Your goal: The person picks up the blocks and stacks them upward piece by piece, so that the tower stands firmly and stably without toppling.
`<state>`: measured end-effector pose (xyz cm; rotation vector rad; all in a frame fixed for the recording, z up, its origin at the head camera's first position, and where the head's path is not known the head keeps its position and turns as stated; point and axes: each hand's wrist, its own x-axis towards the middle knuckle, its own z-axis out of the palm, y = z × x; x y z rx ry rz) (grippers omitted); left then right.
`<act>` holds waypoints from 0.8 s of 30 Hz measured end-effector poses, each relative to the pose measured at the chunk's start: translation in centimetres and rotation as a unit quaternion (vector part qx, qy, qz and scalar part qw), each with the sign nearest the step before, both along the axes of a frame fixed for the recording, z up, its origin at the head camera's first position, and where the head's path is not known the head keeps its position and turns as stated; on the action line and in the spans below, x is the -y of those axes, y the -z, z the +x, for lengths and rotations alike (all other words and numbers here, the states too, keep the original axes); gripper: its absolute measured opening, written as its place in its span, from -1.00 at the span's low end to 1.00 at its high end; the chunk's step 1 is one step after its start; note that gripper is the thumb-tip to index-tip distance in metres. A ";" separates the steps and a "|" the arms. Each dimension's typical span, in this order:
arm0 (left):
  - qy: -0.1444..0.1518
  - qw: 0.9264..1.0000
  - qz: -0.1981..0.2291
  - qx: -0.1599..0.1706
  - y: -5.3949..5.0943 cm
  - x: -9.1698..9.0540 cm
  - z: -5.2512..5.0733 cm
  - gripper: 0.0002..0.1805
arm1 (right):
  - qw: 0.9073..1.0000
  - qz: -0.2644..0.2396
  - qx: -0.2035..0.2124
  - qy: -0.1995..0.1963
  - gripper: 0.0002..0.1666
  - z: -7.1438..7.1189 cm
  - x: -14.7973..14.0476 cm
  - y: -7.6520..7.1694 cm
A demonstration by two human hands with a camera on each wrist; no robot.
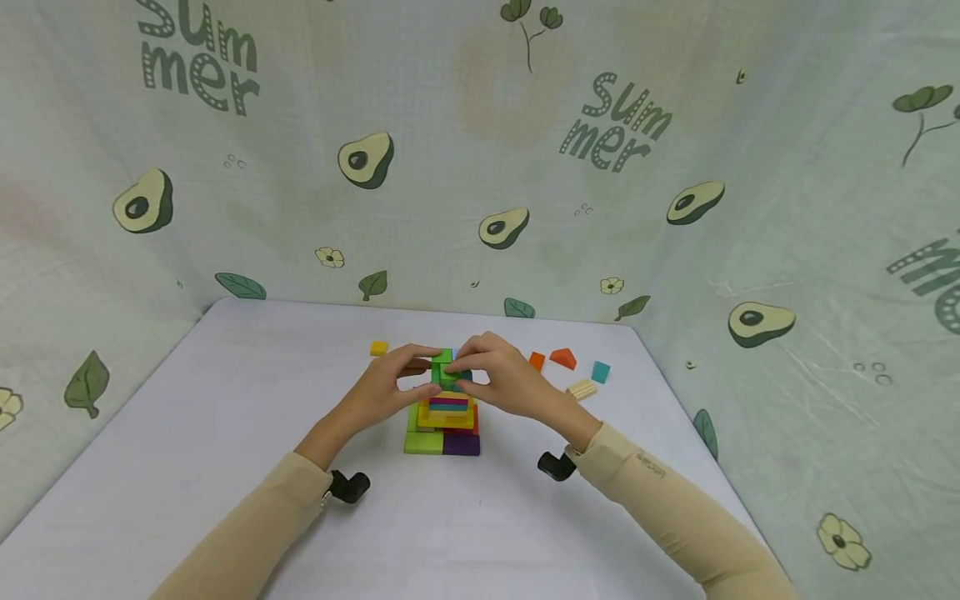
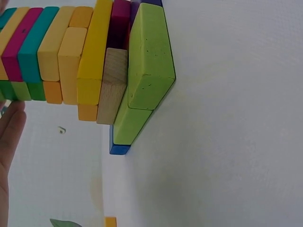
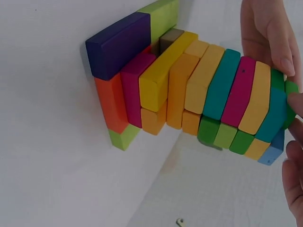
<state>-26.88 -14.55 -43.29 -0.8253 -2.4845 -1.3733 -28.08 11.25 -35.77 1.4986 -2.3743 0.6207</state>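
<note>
A stepped tower of colourful wooden blocks (image 1: 447,419) stands on the white table, with lime and purple blocks at its base. My left hand (image 1: 384,388) holds the top from the left, thumb towards the front and fingers reaching round behind. From the right, my right hand (image 1: 504,377) pinches a green block (image 3: 291,105) at the summit between curled fingers and thumb. In the left wrist view, my left fingers (image 2: 12,135) lie beside the upper layers. Teal, magenta and yellow blocks form the tower's front. The fingers partly hide the uppermost blocks.
Behind and right of the tower lie loose blocks: an orange one (image 1: 537,361), a red-orange angled one (image 1: 563,358), a teal one (image 1: 601,372) and a pale ridged one (image 1: 581,389). A yellow block (image 1: 379,347) lies behind left. A printed cloth (image 1: 435,275) hangs behind the table.
</note>
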 end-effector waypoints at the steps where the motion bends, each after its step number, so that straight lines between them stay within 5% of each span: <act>1: 0.000 1.000 -0.001 -0.001 0.0 0.0 0.0 -0.39 | 1.000 -0.003 -0.003 0.001 -0.72 -0.1 0.1 0.1; 24: -0.009 1.000 -0.014 0.004 -0.4 0.0 0.2 -0.40 | 0.999 -0.027 0.021 0.021 -0.69 -0.1 -0.9 0.5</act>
